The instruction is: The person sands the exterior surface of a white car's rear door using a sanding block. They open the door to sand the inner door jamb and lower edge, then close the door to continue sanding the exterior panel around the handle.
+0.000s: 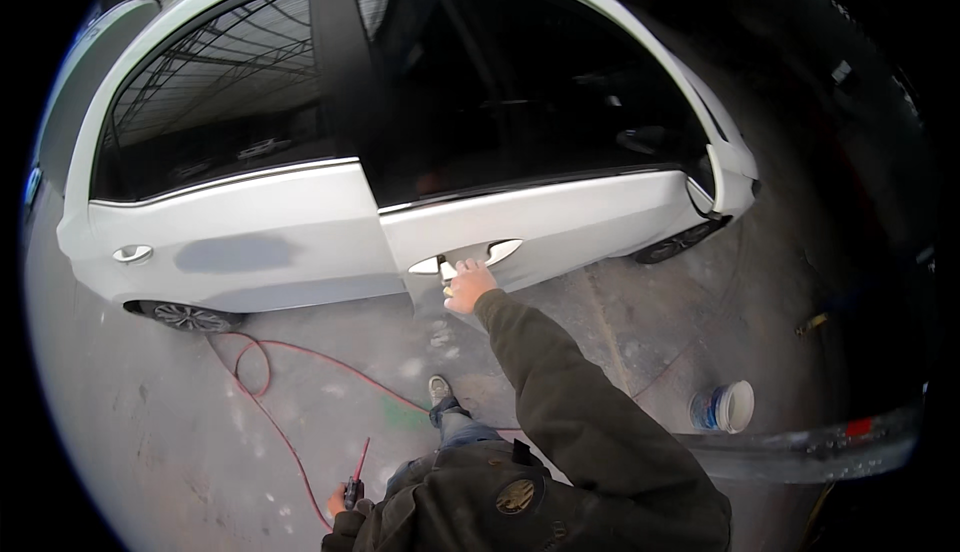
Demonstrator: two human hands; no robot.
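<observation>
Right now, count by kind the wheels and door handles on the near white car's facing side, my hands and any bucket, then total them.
Wheels: 2
Door handles: 2
Hands, left hand and right hand: 2
Bucket: 1
Total: 7

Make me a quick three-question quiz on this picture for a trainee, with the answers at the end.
1. Which of the person's hands is at the front door handle?
2. True or false: the oval grey patch is on the rear door.
3. Pick one. The hose on the floor is: A) blue, B) red, C) yellow.

Key: 1. The right hand. 2. True. 3. B.
</observation>
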